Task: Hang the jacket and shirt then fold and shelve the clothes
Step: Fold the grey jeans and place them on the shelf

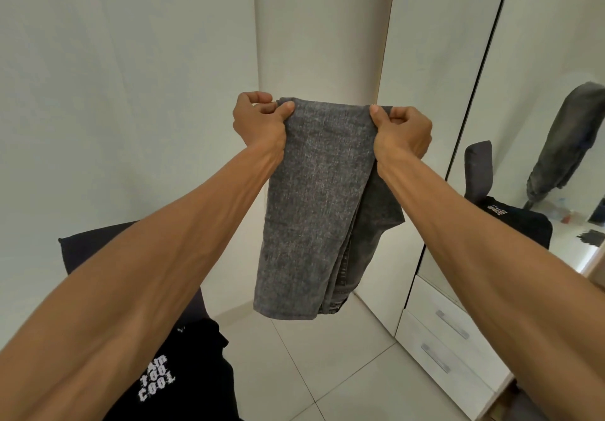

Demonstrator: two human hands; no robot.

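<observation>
A person is holding a pair of folded grey jeans (314, 207) up at arm's length in front of a white wall (114, 93), with both bare forearms stretching forward. The left hand (258, 122) is gripping the upper left corner of the fold, its thumb pressing on the near face of the denim and its fingers curling in above. The right hand (404, 134) is pinching the upper right corner in the same way. The jeans are hanging straight down in the air, well above the tiled floor (343, 371) and touching nothing but the 2 hands, with their inner layers showing along the right edge. A black T-shirt (170, 378) with white lettering is lying below the left forearm. At right, a mirrored wardrobe door (523, 60) is reflecting the scene above 2 white drawers (435, 302).
</observation>
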